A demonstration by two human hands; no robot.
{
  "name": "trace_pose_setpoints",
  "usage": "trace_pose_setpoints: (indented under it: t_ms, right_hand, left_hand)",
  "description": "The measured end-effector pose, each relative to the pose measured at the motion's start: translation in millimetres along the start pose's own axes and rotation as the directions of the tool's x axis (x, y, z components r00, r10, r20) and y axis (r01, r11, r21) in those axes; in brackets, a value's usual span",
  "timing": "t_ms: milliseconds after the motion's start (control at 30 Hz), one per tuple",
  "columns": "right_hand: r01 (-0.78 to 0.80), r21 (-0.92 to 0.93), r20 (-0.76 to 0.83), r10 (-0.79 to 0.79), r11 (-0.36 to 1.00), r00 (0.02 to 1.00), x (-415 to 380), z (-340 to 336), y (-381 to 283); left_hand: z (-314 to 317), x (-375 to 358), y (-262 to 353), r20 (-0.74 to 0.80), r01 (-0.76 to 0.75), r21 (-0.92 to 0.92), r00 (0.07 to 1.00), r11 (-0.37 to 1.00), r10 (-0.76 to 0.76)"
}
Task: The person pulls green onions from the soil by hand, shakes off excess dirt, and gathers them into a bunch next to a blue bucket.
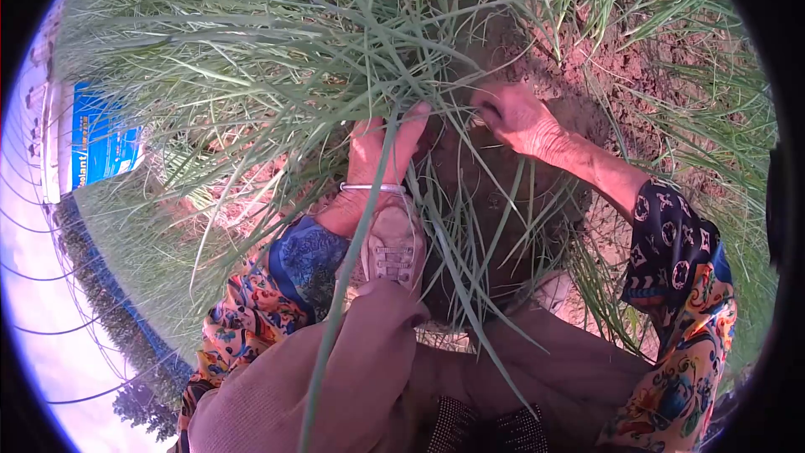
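Long, thin tubular leaves of green onions [335, 42] spread across the upper middle of the head view. My left hand [387, 141], with a pale bracelet at the wrist, is closed around a bunch of them, and leaves hide part of its fingers. To its right, my right hand [516, 113] has its fingers curled in beside the stems, low over dark soil [570, 117]. Its fingertips are partly hidden, so whatever they pinch cannot be made out. Loose green leaves [457, 243] hang between my forearms, over a dark patch.
My shoe [392, 243] is planted just below my left wrist, under my bent knees. More onion plants [604, 0] grow at the upper right in reddish soil. A blue and white container [105, 134] stands at the left, near curved wires.
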State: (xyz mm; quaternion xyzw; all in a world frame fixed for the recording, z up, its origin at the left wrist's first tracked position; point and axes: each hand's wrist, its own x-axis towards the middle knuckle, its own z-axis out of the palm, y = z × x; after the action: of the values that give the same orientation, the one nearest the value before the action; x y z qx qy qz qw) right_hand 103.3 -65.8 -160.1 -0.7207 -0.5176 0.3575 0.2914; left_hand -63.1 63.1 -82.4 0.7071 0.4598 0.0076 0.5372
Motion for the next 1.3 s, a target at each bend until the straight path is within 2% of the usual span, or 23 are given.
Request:
trace_pose_setpoints:
  t_ms: [33, 100, 133, 167, 267, 333, 433, 467, 567, 633, 667, 733, 867, 933, 967, 1067, 1100, 1200, 1233, 1300]
  right_hand:
    - [0.03, -0.015, 0.016, -0.029, 0.999, 0.999, -1, 0, 3]
    - [0.131, -0.038, 0.024, -0.13, 0.991, 0.991, -2, 4, 5]
    - [0.133, -0.097, 0.046, -0.129, 0.986, 0.991, -2, 4, 2]
    - [0.136, -0.155, 0.07, -0.127, 0.978, 0.989, -2, 5, -3]
    - [0.182, -0.251, 0.11, -0.159, 0.951, 0.981, -1, 12, -7]
    - [0.193, -0.306, 0.151, -0.153, 0.932, 0.977, 1, 14, -7]
    - [0.385, -0.494, 0.118, -0.379, 0.779, 0.918, -1, 19, 1]
    - [0.37, -0.527, 0.106, -0.373, 0.765, 0.922, -2, 21, 2]
    - [0.354, -0.601, 0.098, -0.373, 0.717, 0.923, -4, 24, -1]
    - [0.38, -0.627, 0.119, -0.398, 0.68, 0.91, -2, 22, -2]
    - [0.375, -0.625, 0.113, -0.396, 0.685, 0.911, -2, 21, -1]
    - [0.374, -0.614, 0.109, -0.396, 0.695, 0.912, -2, 24, 4]
    - [0.254, -0.337, -0.016, -0.276, 0.907, 0.961, 3, 17, 2]
    - [0.162, -0.167, -0.034, -0.17, 0.973, 0.985, 3, 9, -6]
    - [0.176, -0.107, -0.088, -0.185, 0.979, 0.979, 7, 14, -4]
    - [0.238, -0.073, -0.073, -0.243, 0.968, 0.967, 6, 18, -10]
    - [0.18, -0.08, -0.016, -0.182, 0.98, 0.983, 8, 27, -5]
    - [0.036, -0.074, -0.116, -0.045, 0.997, 0.992, 4, 37, -15]
    - [0.159, -0.097, -0.222, -0.178, 0.982, 0.959, 4, 41, -17]
    - [0.123, -0.06, -0.164, -0.131, 0.991, 0.978, 4, 38, -23]
  left_hand:
    - [-6, 5, -6, 0.016, 0.076, 0.111, 0.997, 0.991, -0.078]
    - [-8, 6, -11, 0.03, 0.004, -0.068, 1.0, 0.998, -0.002]
    - [-8, 7, -10, 0.035, -0.033, -0.16, 0.999, 0.987, 0.039]
    - [-10, 4, -4, 0.047, 0.005, -0.087, 0.999, 0.996, -0.001]
    - [-13, 1, -1, 0.053, 0.033, -0.099, 0.998, 0.995, -0.028]
    - [-12, 0, 1, 0.045, 0.0, -0.143, 0.999, 0.99, 0.007]
    - [-12, 3, -6, 0.069, -0.009, -0.156, 0.997, 0.988, 0.02]
    - [-13, 4, -8, 0.085, -0.006, -0.151, 0.996, 0.988, 0.019]
    - [-13, 2, -2, 0.115, 0.122, -0.042, 0.987, 0.992, -0.116]
    - [-10, -1, -5, 0.083, 0.053, -0.086, 0.995, 0.995, -0.046]
    - [-8, -1, -4, 0.07, 0.021, -0.107, 0.997, 0.994, -0.013]
    - [-6, -3, -4, 0.082, 0.053, -0.072, 0.995, 0.996, -0.047]
    - [-8, -2, -13, 0.078, 0.065, -0.025, 0.995, 0.998, -0.062]
    - [-6, -3, -7, 0.049, 0.136, -0.066, 0.99, 0.989, -0.133]
    - [-5, -2, -3, 0.039, 0.168, -0.087, 0.985, 0.982, -0.166]
    - [-6, 1, -2, 0.068, 0.136, -0.103, 0.989, 0.985, -0.13]
    - [-7, 1, -3, 0.078, 0.132, -0.11, 0.989, 0.985, -0.123]
    - [-6, 2, -1, 0.103, 0.107, -0.139, 0.99, 0.985, -0.093]
    - [-5, 2, -2, 0.107, 0.083, -0.156, 0.992, 0.984, -0.066]
    - [-3, 1, 0, 0.123, 0.105, -0.161, 0.989, 0.981, -0.086]
